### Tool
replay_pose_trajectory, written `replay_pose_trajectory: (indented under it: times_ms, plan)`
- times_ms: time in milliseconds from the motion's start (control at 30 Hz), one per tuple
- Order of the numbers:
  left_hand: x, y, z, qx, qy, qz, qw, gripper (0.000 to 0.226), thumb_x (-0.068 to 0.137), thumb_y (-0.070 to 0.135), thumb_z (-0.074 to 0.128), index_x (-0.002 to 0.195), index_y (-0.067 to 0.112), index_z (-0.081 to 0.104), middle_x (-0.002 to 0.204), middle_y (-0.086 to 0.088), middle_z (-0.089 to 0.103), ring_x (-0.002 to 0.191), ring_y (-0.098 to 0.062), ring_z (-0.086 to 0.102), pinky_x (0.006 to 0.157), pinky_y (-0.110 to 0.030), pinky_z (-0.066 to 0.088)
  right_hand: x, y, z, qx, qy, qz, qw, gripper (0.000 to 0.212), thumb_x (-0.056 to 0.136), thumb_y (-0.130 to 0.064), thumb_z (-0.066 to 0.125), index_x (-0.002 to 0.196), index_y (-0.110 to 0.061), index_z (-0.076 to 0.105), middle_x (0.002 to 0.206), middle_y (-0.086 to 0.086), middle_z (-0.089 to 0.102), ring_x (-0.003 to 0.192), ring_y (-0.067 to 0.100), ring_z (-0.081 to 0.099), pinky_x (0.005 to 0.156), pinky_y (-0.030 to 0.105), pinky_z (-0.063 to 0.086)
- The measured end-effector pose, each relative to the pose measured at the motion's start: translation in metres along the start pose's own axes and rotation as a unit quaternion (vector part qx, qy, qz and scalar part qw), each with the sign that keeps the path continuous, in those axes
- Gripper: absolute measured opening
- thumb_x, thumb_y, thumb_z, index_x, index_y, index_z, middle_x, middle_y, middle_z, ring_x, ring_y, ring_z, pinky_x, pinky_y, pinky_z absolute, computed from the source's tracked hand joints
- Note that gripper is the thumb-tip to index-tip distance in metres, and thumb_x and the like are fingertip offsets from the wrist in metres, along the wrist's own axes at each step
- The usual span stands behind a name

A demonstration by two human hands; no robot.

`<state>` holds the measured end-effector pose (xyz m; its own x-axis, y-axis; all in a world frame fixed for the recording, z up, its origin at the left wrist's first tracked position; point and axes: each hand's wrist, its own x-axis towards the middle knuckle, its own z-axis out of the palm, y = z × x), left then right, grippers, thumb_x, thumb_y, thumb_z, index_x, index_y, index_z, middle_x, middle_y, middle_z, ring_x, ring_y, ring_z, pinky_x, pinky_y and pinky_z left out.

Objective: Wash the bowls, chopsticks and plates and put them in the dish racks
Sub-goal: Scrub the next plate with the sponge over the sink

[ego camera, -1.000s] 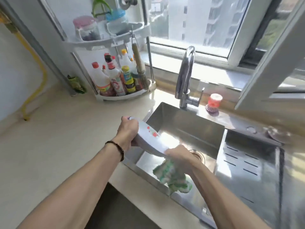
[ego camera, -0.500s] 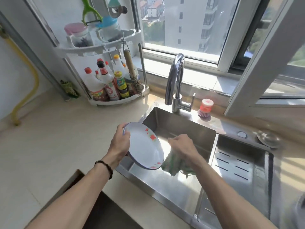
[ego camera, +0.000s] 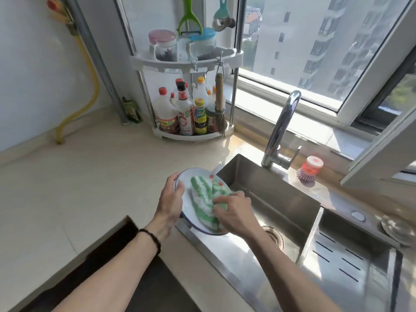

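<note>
A white plate (ego camera: pixel 186 204) with a blue rim and small red marks is held tilted over the left edge of the steel sink (ego camera: pixel 270 199). My left hand (ego camera: pixel 170 200) grips its left rim, thumb over the edge. My right hand (ego camera: pixel 234 213) presses a green and white cloth (ego camera: pixel 203 199) against the plate's face, fingers curled on the cloth. The plate's lower right part is hidden behind my right hand.
A chrome tap (ego camera: pixel 282 131) stands behind the sink, a red-topped dish brush (ego camera: pixel 309 171) beside it. A white corner shelf (ego camera: pixel 193 129) with several bottles sits on the beige counter (ego camera: pixel 78 188). A slotted steel tray (ego camera: pixel 344 266) fills the sink's right part. A dark hob (ego camera: pixel 126 278) lies bottom left.
My right hand brought the cloth up from below the plate onto its face. The plate turned to face up toward me, and my view lifted.
</note>
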<state>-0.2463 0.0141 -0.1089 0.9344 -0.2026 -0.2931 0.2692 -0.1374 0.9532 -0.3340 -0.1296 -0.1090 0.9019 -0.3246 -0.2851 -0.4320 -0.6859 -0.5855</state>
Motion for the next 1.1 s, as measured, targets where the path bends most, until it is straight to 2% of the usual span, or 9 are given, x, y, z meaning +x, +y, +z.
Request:
replay_pose_trajectory:
  times_ms: [100, 233, 333, 433, 567, 700, 833, 967, 1100]
  plan:
    - [-0.002, 0.006, -0.006, -0.002, -0.029, 0.015, 0.999, 0.023, 0.109, 0.02, 0.039, 0.117, 0.032, 0.057, 0.114, 0.002, 0.068, 0.098, -0.015, 0.068, 0.073, -0.029, 0.054, 0.003, -0.003, -0.001, -0.033, 0.086, -0.091, 0.992, 0.042, 0.103, -0.037, 0.046, 0.143, -0.027, 0.053, 0.163, 0.009, 0.022, 0.148, 0.026, 0.02, 0.119, 0.034, 0.019]
    - [-0.005, 0.016, -0.011, -0.019, -0.068, 0.004, 0.998, 0.025, 0.107, 0.021, 0.046, 0.117, 0.032, 0.065, 0.109, 0.003, 0.075, 0.097, -0.015, 0.073, 0.078, -0.032, 0.057, 0.004, -0.006, 0.033, -0.024, -0.11, -0.164, 0.98, 0.066, 0.1, -0.063, 0.011, 0.159, -0.036, 0.002, 0.168, -0.001, -0.012, 0.154, 0.027, -0.015, 0.125, 0.047, -0.006]
    - [-0.008, 0.024, -0.016, -0.021, -0.097, -0.006, 0.995, 0.024, 0.106, 0.022, 0.048, 0.121, 0.032, 0.064, 0.108, 0.002, 0.076, 0.092, -0.016, 0.074, 0.065, -0.027, 0.058, 0.014, -0.004, 0.037, -0.076, -0.092, -0.17, 0.978, 0.054, 0.104, -0.055, 0.008, 0.151, -0.044, -0.019, 0.159, -0.01, -0.032, 0.146, 0.021, -0.033, 0.122, 0.047, -0.015]
    - [-0.008, 0.03, -0.014, -0.022, -0.1, -0.012, 0.995, 0.026, 0.107, 0.022, 0.046, 0.124, 0.029, 0.063, 0.113, 0.001, 0.074, 0.095, -0.016, 0.072, 0.069, -0.028, 0.058, 0.019, -0.024, 0.024, -0.052, -0.033, -0.124, 0.99, 0.055, 0.107, -0.047, 0.008, 0.154, -0.036, -0.017, 0.155, -0.011, -0.035, 0.145, 0.02, -0.034, 0.12, 0.045, -0.02]
    - [-0.004, 0.042, -0.019, -0.028, -0.11, -0.011, 0.993, 0.023, 0.107, 0.018, 0.044, 0.116, 0.022, 0.065, 0.11, -0.003, 0.074, 0.09, -0.015, 0.074, 0.068, -0.026, 0.059, 0.009, -0.042, 0.02, 0.035, -0.102, -0.23, 0.967, 0.049, 0.109, -0.043, 0.012, 0.145, -0.039, -0.021, 0.157, -0.012, -0.03, 0.145, 0.015, -0.032, 0.119, 0.037, -0.019]
    - [-0.005, 0.05, -0.016, 0.01, -0.137, -0.003, 0.991, 0.024, 0.106, 0.02, 0.045, 0.116, 0.035, 0.062, 0.107, 0.003, 0.075, 0.089, -0.015, 0.073, 0.062, -0.028, 0.059, 0.024, -0.038, 0.017, 0.043, -0.025, -0.148, 0.988, 0.054, 0.107, -0.047, 0.011, 0.151, -0.04, -0.021, 0.154, -0.013, -0.037, 0.146, 0.019, -0.033, 0.119, 0.044, -0.019]
    - [0.0, 0.058, -0.015, 0.02, -0.142, 0.005, 0.99, 0.026, 0.106, 0.018, 0.044, 0.124, 0.032, 0.057, 0.109, 0.005, 0.074, 0.096, -0.014, 0.073, 0.072, -0.03, 0.061, 0.009, -0.046, 0.017, 0.086, -0.069, -0.23, 0.967, 0.052, 0.109, -0.044, 0.013, 0.148, -0.041, -0.021, 0.156, -0.012, -0.033, 0.145, 0.015, -0.034, 0.119, 0.039, -0.021]
    - [-0.005, 0.068, -0.005, 0.106, -0.138, 0.045, 0.984, 0.031, 0.106, 0.024, 0.047, 0.135, 0.032, 0.056, 0.117, -0.001, 0.072, 0.089, -0.015, 0.072, 0.062, -0.029, 0.059, 0.025, -0.038, 0.007, 0.107, -0.019, -0.139, 0.984, 0.055, 0.109, -0.044, 0.012, 0.154, -0.037, -0.019, 0.156, -0.01, -0.036, 0.146, 0.018, -0.032, 0.121, 0.05, -0.017]
    - [0.003, 0.077, 0.0, 0.128, -0.113, 0.078, 0.982, 0.032, 0.106, 0.019, 0.048, 0.136, 0.022, 0.059, 0.127, -0.003, 0.068, 0.115, -0.015, 0.066, 0.103, -0.036, 0.052, 0.014, -0.05, 0.021, 0.149, -0.065, -0.224, 0.961, 0.061, 0.108, -0.044, 0.017, 0.154, -0.037, -0.022, 0.16, -0.012, -0.034, 0.147, 0.017, -0.033, 0.121, 0.053, -0.014]
